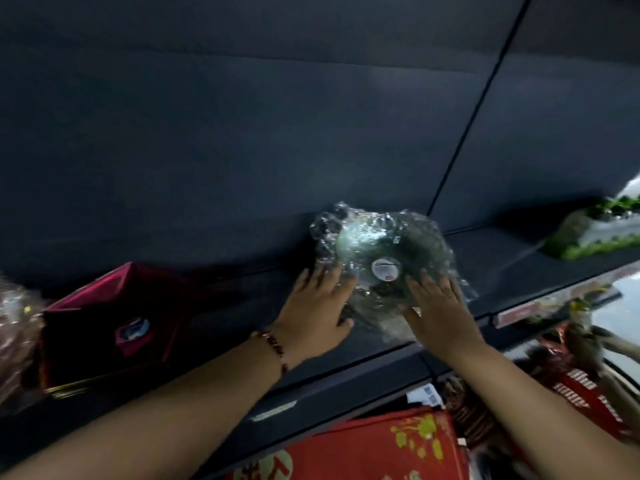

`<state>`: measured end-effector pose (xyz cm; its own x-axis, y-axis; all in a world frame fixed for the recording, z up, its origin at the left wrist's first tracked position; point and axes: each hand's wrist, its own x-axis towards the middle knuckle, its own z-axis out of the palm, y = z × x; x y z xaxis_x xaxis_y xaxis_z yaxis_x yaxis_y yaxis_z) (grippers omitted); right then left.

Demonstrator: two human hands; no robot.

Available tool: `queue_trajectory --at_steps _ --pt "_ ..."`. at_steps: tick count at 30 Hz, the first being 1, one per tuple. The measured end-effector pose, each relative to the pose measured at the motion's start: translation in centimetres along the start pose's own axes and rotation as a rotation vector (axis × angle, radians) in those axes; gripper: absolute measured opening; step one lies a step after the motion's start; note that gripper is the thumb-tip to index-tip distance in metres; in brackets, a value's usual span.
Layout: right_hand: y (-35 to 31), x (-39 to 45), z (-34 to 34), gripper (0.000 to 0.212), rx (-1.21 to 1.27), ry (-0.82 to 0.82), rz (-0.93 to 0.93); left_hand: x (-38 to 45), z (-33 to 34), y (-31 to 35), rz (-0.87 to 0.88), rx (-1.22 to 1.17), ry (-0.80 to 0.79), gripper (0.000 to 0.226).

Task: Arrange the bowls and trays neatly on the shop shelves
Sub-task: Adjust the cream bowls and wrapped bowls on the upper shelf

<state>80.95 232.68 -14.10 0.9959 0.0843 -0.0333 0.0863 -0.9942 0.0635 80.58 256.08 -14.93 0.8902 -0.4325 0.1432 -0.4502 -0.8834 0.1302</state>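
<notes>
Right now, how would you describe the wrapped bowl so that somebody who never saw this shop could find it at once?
Look at the dark shelf against the dark back wall. Near its middle, between the dark red box on the left and a green and white item on the right, both hands rest flat on the wrapped bowl. It alone is clear glass in crinkled film, with a round white sticker.

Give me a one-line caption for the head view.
Both hands, left and right, press a plastic-wrapped bowl onto the dark shelf.

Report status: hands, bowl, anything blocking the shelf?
Left hand and right hand open, flat against wrapped bowl. Bowl tilted on dark shelf, label facing out. Red box left, green item right, both apart from it.
</notes>
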Motion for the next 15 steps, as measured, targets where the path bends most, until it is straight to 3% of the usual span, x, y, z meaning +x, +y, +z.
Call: queue_trajectory --at_steps 2,4,6,9,10,13,15 --pt "2.4 0.1 1.1 0.067 0.062 0.009 0.068 3.1 1.5 2.8 0.037 0.016 -0.047 0.077" --pt "4.4 0.4 2.0 0.075 0.304 0.033 0.169 5.6 2.9 4.6 0.045 0.046 -0.111 0.076" --pt "5.5 0.9 2.6 0.084 0.685 0.066 0.288 6.9 4.0 5.0 0.057 0.075 -0.134 0.062" --pt "6.5 2.5 3.0 0.096 1.295 -0.012 0.559 7.2 4.5 4.6 0.083 0.099 -0.099 0.040" --pt "6.5 3.0 3.1 0.087 1.430 -0.085 0.613 7.0 4.6 4.4 0.083 0.096 -0.085 0.037" --pt "5.5 4.1 3.0 0.021 1.660 -0.160 0.676 5.9 4.3 3.9 0.076 0.078 -0.006 0.031" --pt "4.1 4.7 3.5 0.013 1.689 -0.170 0.677 4.6 4.1 3.2 0.053 0.070 0.037 0.028"
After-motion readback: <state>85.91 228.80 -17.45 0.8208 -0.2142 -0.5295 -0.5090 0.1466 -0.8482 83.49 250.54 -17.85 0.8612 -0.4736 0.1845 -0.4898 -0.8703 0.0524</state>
